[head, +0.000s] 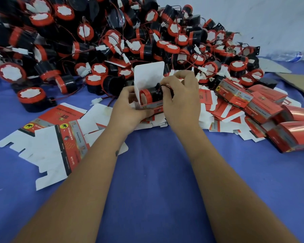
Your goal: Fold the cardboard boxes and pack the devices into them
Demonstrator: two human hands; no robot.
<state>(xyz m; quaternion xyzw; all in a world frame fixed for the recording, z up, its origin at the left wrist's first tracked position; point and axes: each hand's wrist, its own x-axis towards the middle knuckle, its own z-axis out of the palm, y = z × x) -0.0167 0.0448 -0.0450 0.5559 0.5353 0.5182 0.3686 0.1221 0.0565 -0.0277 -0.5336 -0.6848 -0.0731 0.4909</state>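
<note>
Now the box (pixel 148 88) was held by the left hand (pixel 130 109) at twelve o'clock on the tabletop (pixel 156 172). The device (pixel 151 95) was pushed in by the right hand (pixel 181 95), fingers curled on it. Its wire could be caught under the flap.

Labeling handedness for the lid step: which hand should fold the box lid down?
Probably the right hand: its fingers sit at the device, beside the upright lid. The left hand grips the box from below, steadying it.
</note>
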